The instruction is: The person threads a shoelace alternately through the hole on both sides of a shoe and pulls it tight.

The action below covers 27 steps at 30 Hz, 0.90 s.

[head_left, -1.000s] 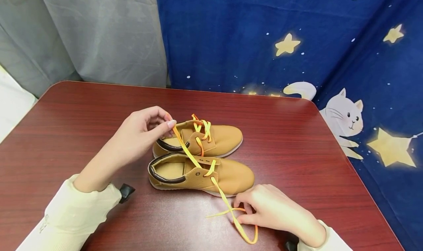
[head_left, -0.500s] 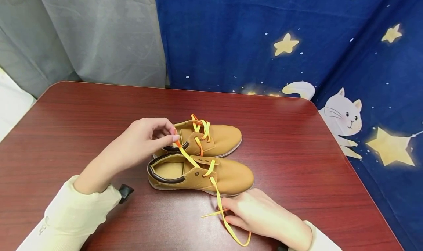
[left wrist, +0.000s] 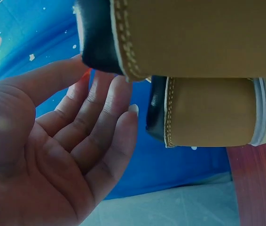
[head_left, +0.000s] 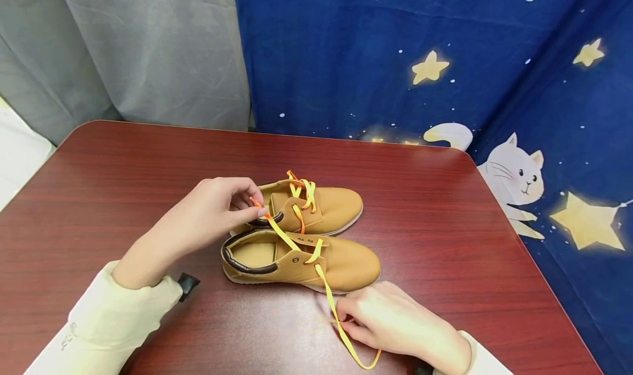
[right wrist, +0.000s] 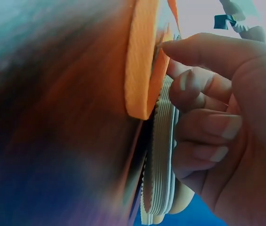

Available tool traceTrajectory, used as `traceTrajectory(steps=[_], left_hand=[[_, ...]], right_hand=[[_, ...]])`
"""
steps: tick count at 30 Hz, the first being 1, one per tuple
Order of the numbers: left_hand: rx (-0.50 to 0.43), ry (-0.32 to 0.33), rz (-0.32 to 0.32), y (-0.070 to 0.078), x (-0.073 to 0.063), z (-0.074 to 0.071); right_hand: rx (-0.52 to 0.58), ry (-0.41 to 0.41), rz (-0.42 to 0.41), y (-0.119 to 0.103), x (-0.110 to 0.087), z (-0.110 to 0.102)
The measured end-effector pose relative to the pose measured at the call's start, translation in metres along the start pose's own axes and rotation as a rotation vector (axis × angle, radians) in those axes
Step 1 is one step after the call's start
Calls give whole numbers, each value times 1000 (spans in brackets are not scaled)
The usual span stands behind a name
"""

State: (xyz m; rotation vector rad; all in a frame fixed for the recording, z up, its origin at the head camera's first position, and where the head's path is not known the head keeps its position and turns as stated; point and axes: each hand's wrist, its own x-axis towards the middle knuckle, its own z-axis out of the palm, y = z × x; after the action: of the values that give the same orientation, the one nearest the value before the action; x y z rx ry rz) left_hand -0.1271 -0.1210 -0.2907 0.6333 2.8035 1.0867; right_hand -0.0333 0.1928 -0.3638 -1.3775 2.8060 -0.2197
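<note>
Two tan lace-up shoes stand side by side, toes to the right in the head view. The near shoe (head_left: 348,259) has a yellow-orange shoelace (head_left: 283,234) through only some of its eyelets. My left hand (head_left: 210,207) pinches one lace end between thumb and index finger, above the shoes' heels. By the near shoe's toe, my right hand (head_left: 393,315) pinches the lace's other strand low over the table; its thumb and index fingertips meet at the orange lace (right wrist: 140,61) in the right wrist view. The lace tip there is blurred. The far shoe (head_left: 341,205) is laced higher up.
A dark red wood-grain table (head_left: 148,155) carries both shoes. Behind it hang a grey curtain (head_left: 168,51) and a blue one (head_left: 336,51) printed with stars and a white cat. From the near shoe, a lace loop droops toward the table's front.
My left hand has come down and slightly right with its lace end, slackening that strand. My right hand has shifted left along the other strand, and the loose tip there now blurs with motion.
</note>
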Motion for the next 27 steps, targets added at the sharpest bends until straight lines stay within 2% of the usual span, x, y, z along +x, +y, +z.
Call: traceTrajectory(steps=[4,9,19,27], left_hand=[[41,0,11,-1,0,1],[84,0,29,-2,-1,-1],[130,-20,31,-2,-3,-4],[179,-21,57,-5,-1,-2]], right_hand=[[21,16,-1,2,-3,-2],[33,81,-13,4,-9,-6],[105,100,88,12,-19,-19],[89,160,56,17,-23,-28]])
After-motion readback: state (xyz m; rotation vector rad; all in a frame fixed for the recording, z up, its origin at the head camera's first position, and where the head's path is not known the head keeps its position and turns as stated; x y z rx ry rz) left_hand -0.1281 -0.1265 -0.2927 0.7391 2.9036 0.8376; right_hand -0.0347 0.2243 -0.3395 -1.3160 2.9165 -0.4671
